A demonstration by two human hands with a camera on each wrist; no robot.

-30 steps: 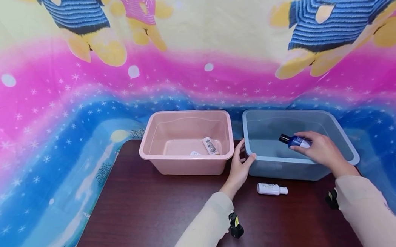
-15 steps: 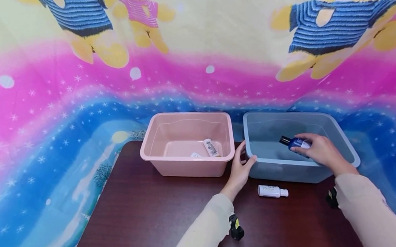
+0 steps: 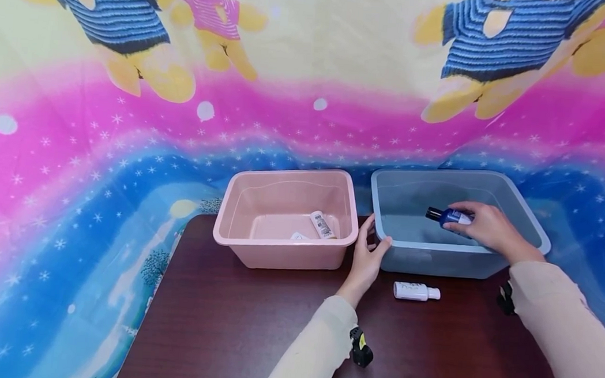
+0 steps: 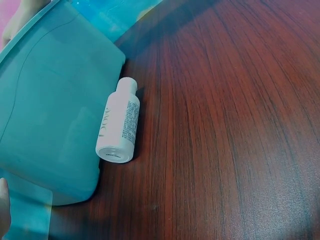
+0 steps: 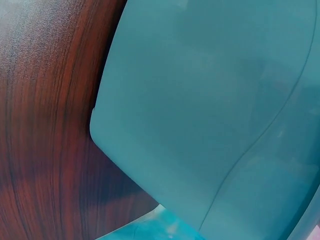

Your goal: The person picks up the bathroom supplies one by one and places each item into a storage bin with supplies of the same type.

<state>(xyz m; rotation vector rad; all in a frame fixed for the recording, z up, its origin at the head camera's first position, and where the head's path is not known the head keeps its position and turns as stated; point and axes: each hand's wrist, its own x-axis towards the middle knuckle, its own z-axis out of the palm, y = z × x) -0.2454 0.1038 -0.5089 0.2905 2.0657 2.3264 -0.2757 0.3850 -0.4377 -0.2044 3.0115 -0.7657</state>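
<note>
My right hand [image 3: 487, 228] pinches a small dark blue bottle with a black cap [image 3: 450, 217] over the inside of the grey-blue plastic bin [image 3: 423, 260]. The bottle lies almost level, cap toward the left. At that bin's near left corner my left hand [image 3: 364, 263] grips the edge, thumb at the front and fingers along the side. In front of the bin a white bottle marked Dove [image 4: 118, 122] lies on its side on the table. The right wrist view holds mostly the bin's outer wall [image 5: 190, 110]; the hand and blue bottle are out of that view.
To the left stands a pink bin [image 3: 288, 256] with a white printed bottle [image 3: 323, 225] and another white item [image 3: 298, 235] in it. Both bins stand on a dark red-brown wooden table [image 3: 253, 313], against a colourful patterned cloth [image 3: 306, 125] behind.
</note>
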